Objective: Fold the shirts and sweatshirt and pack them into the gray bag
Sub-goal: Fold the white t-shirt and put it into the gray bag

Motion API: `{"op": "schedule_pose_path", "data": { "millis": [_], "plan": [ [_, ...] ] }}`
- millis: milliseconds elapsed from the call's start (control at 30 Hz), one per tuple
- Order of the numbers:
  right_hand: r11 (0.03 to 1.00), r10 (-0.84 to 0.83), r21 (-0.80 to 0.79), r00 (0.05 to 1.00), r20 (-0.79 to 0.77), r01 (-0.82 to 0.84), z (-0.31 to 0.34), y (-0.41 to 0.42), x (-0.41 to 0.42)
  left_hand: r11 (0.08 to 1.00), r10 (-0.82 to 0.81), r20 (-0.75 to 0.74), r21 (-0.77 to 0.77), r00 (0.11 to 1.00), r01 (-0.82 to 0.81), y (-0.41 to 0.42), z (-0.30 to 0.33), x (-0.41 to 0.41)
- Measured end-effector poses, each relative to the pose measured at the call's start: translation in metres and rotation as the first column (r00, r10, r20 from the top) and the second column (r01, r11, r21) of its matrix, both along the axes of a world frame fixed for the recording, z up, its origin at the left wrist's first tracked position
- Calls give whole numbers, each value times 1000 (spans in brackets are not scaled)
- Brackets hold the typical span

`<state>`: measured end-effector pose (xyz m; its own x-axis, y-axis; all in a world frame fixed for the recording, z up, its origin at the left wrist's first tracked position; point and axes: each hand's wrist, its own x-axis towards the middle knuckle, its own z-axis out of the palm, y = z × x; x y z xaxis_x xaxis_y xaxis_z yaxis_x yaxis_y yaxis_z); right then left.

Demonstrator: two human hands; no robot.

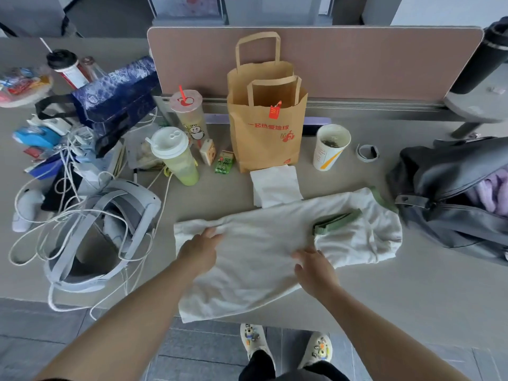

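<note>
Both hands, left hand (199, 250) and right hand (316, 268), lay flat-fingered on the white shirt (269, 243) at the counter's (398, 292) front edge, best smoothed before creasing.

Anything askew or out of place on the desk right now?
White shirt lies slanted, its near corner hanging over the desk edge. Gray bag sits open with purple clothing inside. Nothing spilled or damaged.

A beige desk (384, 298) backed by a pinkish-brown partition panel (357, 64) stands on gray floor tiles (192, 353).
</note>
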<state>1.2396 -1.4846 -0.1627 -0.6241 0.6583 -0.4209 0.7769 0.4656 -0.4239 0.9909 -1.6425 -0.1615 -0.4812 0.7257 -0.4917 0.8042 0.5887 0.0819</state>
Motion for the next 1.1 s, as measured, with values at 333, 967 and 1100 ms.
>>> {"op": "schedule_pose_path", "data": {
  "millis": [333, 967, 1100],
  "plan": [
    [992, 117, -40, 987, -113, -123, -1, -43, -31, 998, 60, 42, 26, 997, -61, -13, 29, -6],
    [940, -333, 26, 934, -126, 339, 7, -155, -122, 841, -541, 63, 43, 839, 539, -7, 32, -87],
    [920, -390, 10, 917, -83, 392, 9, -199, -140, 755, -656, 20, 0, 755, 656, -18, 31, -96]
  ]
}}
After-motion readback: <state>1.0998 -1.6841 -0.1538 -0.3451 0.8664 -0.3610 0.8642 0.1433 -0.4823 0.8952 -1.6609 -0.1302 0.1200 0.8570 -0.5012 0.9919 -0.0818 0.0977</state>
